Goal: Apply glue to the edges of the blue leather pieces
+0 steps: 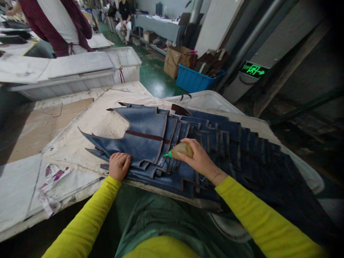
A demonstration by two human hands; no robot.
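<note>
Dark blue leather-like pieces [145, 123] with dark edge strips lie overlapped in a long staggered row across the table. My right hand [200, 157] is wrapped round a yellowish squeeze bottle [181, 150]. The bottle's green nozzle [168, 154] points left, at the edge of the front piece, beside a shiny wet-looking strip [161, 160]. Over the near left part of that front piece, my left hand [119, 166] has its fingers curled and pressed together at the edge. What lies under its fingertips is hidden.
Pale cloth [99, 104] and cardboard [51, 122] cover the table. White plastic bins [126, 61] stand beyond it. Past the aisle are a blue crate [197, 79] and a cardboard box [173, 61]. One person [59, 25] stands at the upper left; another [124, 18] sits farther back.
</note>
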